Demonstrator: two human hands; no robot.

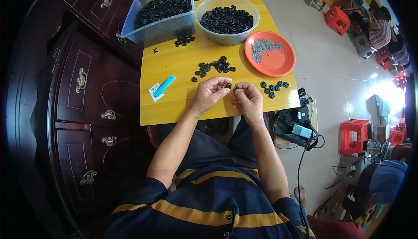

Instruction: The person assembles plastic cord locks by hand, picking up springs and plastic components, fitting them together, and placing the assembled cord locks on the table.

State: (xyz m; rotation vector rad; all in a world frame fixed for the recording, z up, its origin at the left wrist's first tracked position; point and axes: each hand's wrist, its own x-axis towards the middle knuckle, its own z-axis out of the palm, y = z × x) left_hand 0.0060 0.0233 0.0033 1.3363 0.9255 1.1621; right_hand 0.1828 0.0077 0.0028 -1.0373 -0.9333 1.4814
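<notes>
Above the front of the yellow table (174, 110), my left hand (212, 94) pinches a small black oval plastic piece (228, 85) between thumb and fingertips. My right hand (249, 99) is close beside it, its fingertips pinched on something small and dark that I cannot make out. Just beyond my hands lies a loose group of black oval pieces (221, 64). A smaller group of black pieces (272, 88) sits to the right of my right hand. An orange plate (282, 67) holds many small grey pieces (261, 49).
At the back stand a clear bin (163, 30) and a round tub (227, 39), both full of black pieces. A blue-handled tool (164, 85) lies left on a white label. Dark wooden cabinets (82, 121) flank the left; a bag with cables (300, 123) is at right.
</notes>
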